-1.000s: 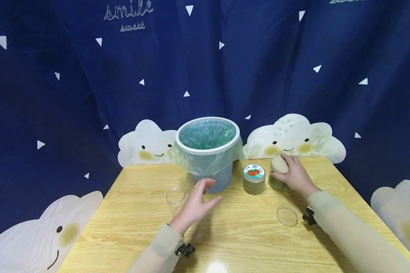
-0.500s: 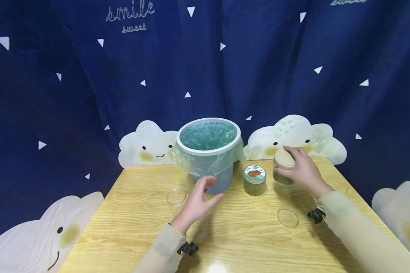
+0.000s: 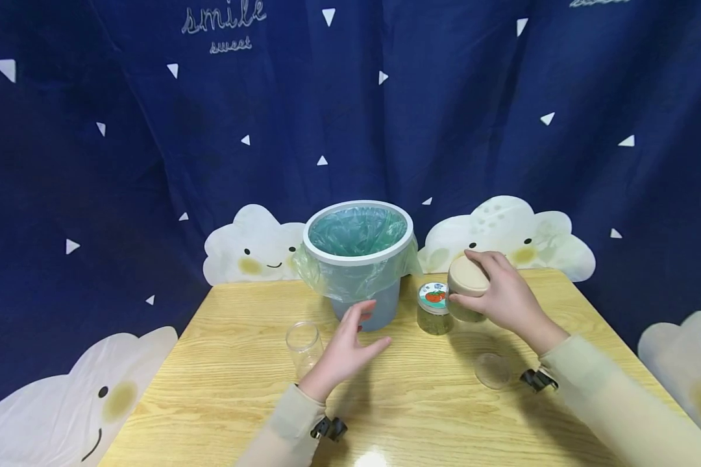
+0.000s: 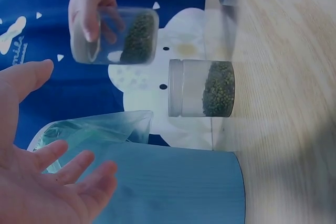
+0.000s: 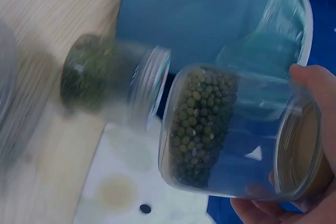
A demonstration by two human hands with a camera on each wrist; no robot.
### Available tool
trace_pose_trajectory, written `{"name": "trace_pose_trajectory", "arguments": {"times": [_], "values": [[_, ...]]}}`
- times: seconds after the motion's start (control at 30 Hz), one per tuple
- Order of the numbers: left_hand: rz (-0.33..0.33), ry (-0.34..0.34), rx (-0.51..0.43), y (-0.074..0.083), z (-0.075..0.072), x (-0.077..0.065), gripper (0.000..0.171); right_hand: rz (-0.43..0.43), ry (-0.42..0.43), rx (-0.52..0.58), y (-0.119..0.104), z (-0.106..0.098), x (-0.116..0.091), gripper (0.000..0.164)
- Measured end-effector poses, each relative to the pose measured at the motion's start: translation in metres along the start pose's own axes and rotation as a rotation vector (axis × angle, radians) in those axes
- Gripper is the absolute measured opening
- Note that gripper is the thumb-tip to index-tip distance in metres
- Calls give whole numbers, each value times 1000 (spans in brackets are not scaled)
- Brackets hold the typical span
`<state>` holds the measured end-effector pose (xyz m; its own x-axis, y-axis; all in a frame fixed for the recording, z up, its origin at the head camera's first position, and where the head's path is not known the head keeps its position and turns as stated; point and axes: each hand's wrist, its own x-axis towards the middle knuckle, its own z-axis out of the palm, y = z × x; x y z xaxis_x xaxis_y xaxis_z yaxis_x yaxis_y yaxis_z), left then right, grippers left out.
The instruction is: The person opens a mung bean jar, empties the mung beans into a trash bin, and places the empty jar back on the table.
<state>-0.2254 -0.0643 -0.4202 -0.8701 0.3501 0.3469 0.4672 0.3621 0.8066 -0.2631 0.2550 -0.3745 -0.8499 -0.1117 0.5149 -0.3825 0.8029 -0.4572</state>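
Observation:
My right hand [image 3: 511, 298] grips a clear jar by its beige lid [image 3: 468, 275], thumb on one side and fingers on the other. Green mung beans [image 5: 199, 124] fill the lower part of this jar, which hangs raised off the table in the left wrist view. A second bean jar [image 3: 434, 318] stands on the table, its lid printed with red tomatoes; the raised jar partly covers it in the head view. My left hand [image 3: 346, 353] holds nothing, fingers spread in front of the bin. Just left of that hand stands a clear empty tumbler [image 3: 301, 340], partly hidden by the wrist.
A grey-blue waste bin [image 3: 380, 301] lined with a green plastic bag [image 3: 356, 230] stands at the back middle. On the table's right side lies a clear round lid [image 3: 493, 371]. Behind the wooden table [image 3: 228, 389] hangs a dark blue curtain [image 3: 350, 110] with clouds.
My right hand has lifted the beige-lidded jar off the table and carried it leftward, close over the tomato-lidded jar. My left hand has shifted slightly right, still empty.

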Motion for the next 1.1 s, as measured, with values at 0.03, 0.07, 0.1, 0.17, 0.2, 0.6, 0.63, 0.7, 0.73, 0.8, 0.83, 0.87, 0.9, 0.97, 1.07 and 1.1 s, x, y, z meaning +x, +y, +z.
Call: {"name": "trace_pose_trajectory", "arguments": {"times": [0.03, 0.07, 0.1, 0.17, 0.2, 0.6, 0.63, 0.7, 0.73, 0.8, 0.83, 0.87, 0.9, 0.97, 1.07, 1.1], "values": [[1, 0, -1, 0, 1, 0, 71, -10, 1, 4, -4, 1, -1, 92], [2, -1, -1, 0, 1, 0, 72, -18, 3, 10, -8, 2, -2, 91], [2, -2, -1, 1, 2, 0, 73, -25, 3, 15, -12, 3, -4, 91], [3, -10, 0, 2, 4, 0, 76, -42, 6, 28, -19, 6, -6, 92], [-2, -16, 5, 2, 5, 1, 77, -50, 9, 34, -23, 8, -7, 92], [-32, -81, -32, 6, 22, 5, 91, -129, 12, 86, -56, 23, -22, 90], [-31, -82, -31, 7, 23, 5, 92, -134, 12, 88, -58, 24, -24, 89], [-26, -85, -36, 8, 24, 6, 94, -145, 12, 95, -62, 25, -26, 90], [-26, -88, -37, 8, 25, 7, 95, -150, 13, 98, -64, 26, -27, 90], [-23, -95, -31, 9, 27, 7, 97, -160, 14, 107, -67, 27, -29, 90], [-19, -99, -30, 9, 28, 8, 99, -168, 19, 112, -68, 28, -30, 90], [-15, -101, -29, 10, 29, 8, 100, -175, 21, 117, -70, 29, -31, 91], [-12, -103, -29, 10, 30, 8, 101, -182, 23, 121, -71, 29, -33, 91], [-4, -103, -34, 10, 32, 8, 104, -190, 24, 131, -74, 30, -35, 91], [13, -99, -56, 11, 35, 8, 106, -194, 21, 144, -79, 31, -38, 92], [17, -98, -62, 11, 36, 7, 106, -195, 20, 148, -80, 32, -39, 93]]}}
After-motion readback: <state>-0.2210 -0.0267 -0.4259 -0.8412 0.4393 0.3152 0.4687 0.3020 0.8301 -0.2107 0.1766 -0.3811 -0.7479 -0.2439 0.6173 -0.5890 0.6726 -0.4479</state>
